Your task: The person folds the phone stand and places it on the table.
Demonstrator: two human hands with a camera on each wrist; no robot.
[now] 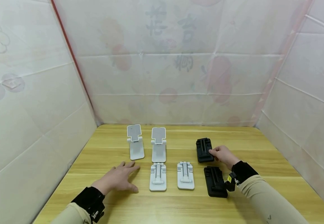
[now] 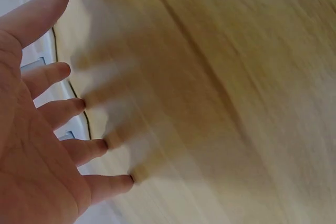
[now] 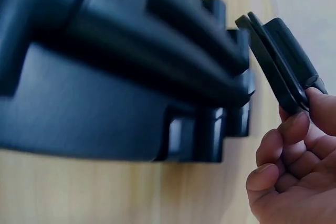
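Note:
My right hand point(image 1: 224, 155) pinches the near right corner of a folded black phone stand point(image 1: 203, 154) between thumb and fingers. In the right wrist view this stand point(image 3: 278, 66) is tilted on edge in the fingertips. A second folded black phone stand point(image 1: 215, 186) lies just nearer, beside the right wrist, and looms large in the right wrist view. On the left, my left hand point(image 1: 120, 178) hangs low over the table with its fingers spread, holding nothing. Nearest to it are a folded white phone stand point(image 1: 158, 185) and an unfolded white phone stand point(image 1: 136, 151).
Another unfolded white phone stand point(image 1: 158, 152) stands at the back, right behind the folded white one. A further folded white phone stand point(image 1: 185, 183) lies mid-table. Printed cloth walls point(image 1: 162, 74) enclose the wooden table point(image 1: 173, 208) at the back and both sides.

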